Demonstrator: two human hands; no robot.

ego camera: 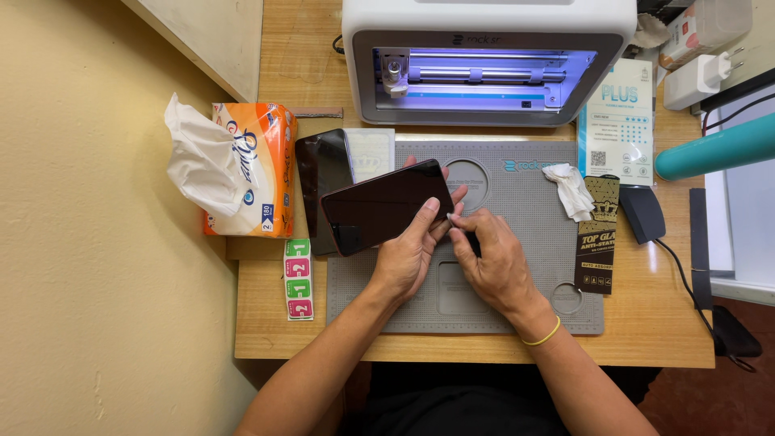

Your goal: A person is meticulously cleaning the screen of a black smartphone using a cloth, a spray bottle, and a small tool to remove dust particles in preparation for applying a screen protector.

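Note:
My left hand (408, 254) grips the near end of a dark smartphone (379, 206), which is tilted above a grey work mat (525, 258). My right hand (492, 258) sits just right of it, thumb and forefinger pinched on something small and pale at the phone's lower right corner; what it is cannot be told. A yellow band circles the right wrist.
A white film-cutting machine (484, 56) with a lit slot stands at the back. An orange tissue pack (242, 165) lies left, with a dark sheet (319, 161) and sticker strip (298, 278) nearby. Right of the hands lie a crumpled wipe (571, 190), black-gold packet (599, 234) and white box (620, 121).

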